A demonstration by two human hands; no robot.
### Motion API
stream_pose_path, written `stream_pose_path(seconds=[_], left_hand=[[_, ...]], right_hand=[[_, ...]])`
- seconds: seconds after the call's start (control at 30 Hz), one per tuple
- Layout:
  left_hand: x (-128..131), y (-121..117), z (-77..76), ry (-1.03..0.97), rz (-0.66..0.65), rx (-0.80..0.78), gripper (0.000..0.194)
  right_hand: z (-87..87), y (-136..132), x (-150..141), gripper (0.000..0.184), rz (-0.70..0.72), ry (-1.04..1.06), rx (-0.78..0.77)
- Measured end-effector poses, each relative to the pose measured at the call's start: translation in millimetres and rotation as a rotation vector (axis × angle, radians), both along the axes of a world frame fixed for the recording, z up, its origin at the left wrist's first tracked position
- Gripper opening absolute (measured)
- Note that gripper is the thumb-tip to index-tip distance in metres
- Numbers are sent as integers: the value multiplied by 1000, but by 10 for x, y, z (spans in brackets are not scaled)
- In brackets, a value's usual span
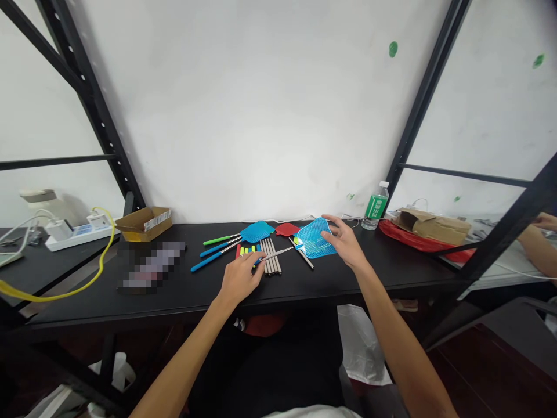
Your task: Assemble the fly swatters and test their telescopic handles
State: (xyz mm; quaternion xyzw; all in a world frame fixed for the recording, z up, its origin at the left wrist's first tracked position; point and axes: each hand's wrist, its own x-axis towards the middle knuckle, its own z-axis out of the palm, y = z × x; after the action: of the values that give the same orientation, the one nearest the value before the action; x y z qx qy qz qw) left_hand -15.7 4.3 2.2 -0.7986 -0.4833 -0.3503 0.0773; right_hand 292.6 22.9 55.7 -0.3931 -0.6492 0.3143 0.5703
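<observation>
Three flat fly swatter heads point(314, 238) lie on the black counter point(348, 284), two blue and one red. The nearest blue one is a mesh of small holes. Three long handles point(220, 247) lie to the left, one green and two blue, beside a row of about seven thin silver rods point(270, 256). The left hand point(239, 278) has a narrow grip on a thin metal rod point(274, 253) with a blue end. The right hand point(343, 244) is open wide, holding nothing, right by the blue mesh. A water bottle point(374, 206) has a green label.
</observation>
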Motion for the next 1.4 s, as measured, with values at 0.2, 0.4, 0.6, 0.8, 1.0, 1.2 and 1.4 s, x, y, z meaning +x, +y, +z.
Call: stream_pose_path(seconds=[0.2,0.4,0.6,0.8,1.0,1.2,1.4], left_hand=[[4,-6,2,-3,-6,-6,28],[4,-8,2,-10,-10,1,28],[8,-9,2,-18,-18,0,28],[8,-6,3,-14,-23,-2,29],[2,-9,6,-1,-12,9,28],[-5,1,-1,-27,-27,13,30],[-9,10,1,-51,-24,2,32]], right_hand=[[3,-10,-21,57,23,34,-2],[-12,-2,-35,60,22,22,10],[-20,3,-37,59,16,13,0],[-20,4,-40,58,13,10,-2],[-30,2,-70,57,4,16,1],[-60,3,-141,65,-38,59,-79],[-69,-3,-188,76,-24,106,-165]])
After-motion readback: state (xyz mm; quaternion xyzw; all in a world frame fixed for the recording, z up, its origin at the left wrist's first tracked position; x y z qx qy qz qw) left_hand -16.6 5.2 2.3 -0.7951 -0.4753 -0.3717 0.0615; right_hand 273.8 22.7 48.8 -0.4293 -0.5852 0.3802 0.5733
